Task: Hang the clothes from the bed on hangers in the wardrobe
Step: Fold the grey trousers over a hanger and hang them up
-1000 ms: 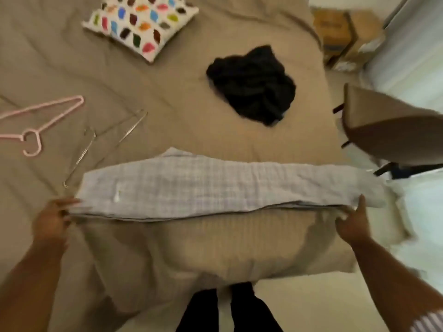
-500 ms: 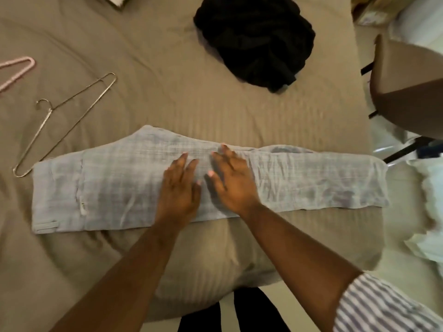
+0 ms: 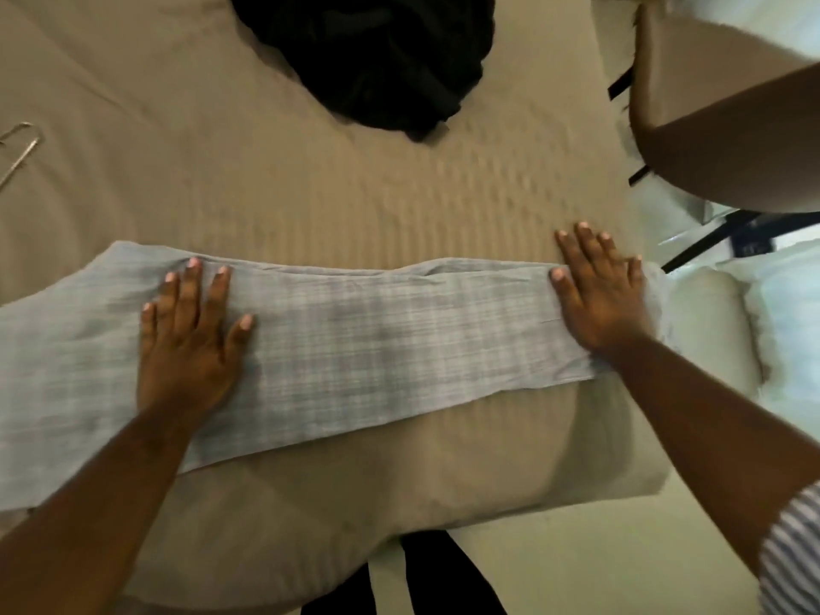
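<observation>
In the head view, a long folded garment of pale blue-grey checked cloth lies flat on the near part of the bed. It runs across the picture from 9 o'clock to 3 o'clock. The left hand rests on the cloth toward 9 o'clock, palm down. Its fingers are straight and a little spread, the thumb is out to the side, and it grasps nothing. The right hand lies flat on the end of the garment toward 3 o'clock. Its fingers are also straight, their tips reach over the far edge of the cloth onto the beige cover, and it too only presses and holds nothing. At 12 o'clock, farther on the bed and well apart from the folded garment, a black garment lies in a crumpled heap. At 10 o'clock, at the picture's edge, part of a thin metal hanger lies on the cover. At 2 o'clock, beside the bed, stands a brown chair with dark legs. At 5 o'clock a striped sleeve covers the right upper arm.
</observation>
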